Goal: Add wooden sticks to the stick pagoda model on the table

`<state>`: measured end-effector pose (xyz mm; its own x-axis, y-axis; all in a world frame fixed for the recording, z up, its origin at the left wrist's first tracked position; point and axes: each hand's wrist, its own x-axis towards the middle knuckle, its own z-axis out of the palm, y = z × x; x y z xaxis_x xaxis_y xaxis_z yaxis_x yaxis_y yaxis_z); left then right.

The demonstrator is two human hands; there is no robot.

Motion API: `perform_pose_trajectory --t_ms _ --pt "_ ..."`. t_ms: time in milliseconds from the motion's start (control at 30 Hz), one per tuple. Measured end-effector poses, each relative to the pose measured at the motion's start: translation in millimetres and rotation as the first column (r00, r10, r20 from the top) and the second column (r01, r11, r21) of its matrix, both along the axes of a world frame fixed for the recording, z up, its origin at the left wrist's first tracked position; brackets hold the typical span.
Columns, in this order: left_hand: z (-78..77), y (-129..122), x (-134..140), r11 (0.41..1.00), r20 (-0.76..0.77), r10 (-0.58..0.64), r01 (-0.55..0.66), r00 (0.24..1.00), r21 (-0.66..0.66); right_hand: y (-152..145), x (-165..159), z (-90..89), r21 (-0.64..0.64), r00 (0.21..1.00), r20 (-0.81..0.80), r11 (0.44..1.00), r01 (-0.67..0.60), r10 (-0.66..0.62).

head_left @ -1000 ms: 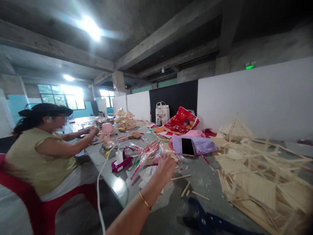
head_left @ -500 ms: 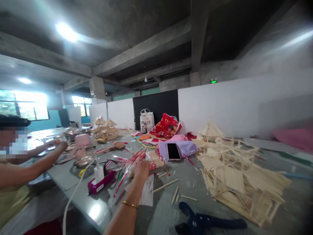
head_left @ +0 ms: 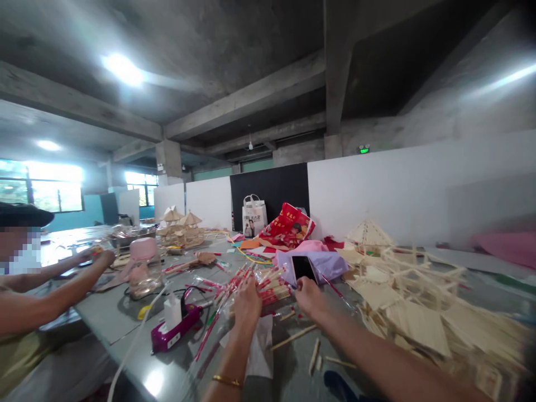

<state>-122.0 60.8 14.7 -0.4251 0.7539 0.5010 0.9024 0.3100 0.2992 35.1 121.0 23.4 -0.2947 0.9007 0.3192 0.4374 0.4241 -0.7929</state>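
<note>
Red-and-tan sticks lie at two o'clock from the left hand, whose bent fingers overlap their edge — whether gripping, I cannot tell. The right hand curls narrowly, contents hidden. The sticks look light, stiff, apt to roll — best held mid-bundle. Beyond it, at twelve o'clock, rests a phone.

The phone lies right of the bundled sticks and left of the stick model.
</note>
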Motion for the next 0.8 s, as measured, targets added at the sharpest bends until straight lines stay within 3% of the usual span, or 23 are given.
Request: perform_pose_trajectory --t_ms 133,433,633,800 --pt "0.8 -4.1 7.2 0.997 -0.022 -0.036 0.037 0.999 0.062 25.0 -25.2 -7.0 -0.186 0.981 -0.177 0.976 -0.112 0.079" --pt "1.6 -0.8 13.3 0.992 -0.028 -0.079 0.082 0.996 0.095 31.2 -31.1 2.2 -0.354 0.894 -0.438 0.896 -0.269 0.096" --pt "3.0 1.2 10.3 0.989 0.010 -0.090 0.088 0.996 0.117 43.8 1.4 5.7 -0.412 0.880 -0.475 0.885 -0.217 -0.005" --pt "-0.8 2.3 9.8 0.984 0.027 -0.147 0.143 0.989 0.103 40.1 6.1 6.4 -0.337 0.849 -0.521 0.895 -0.293 0.081"
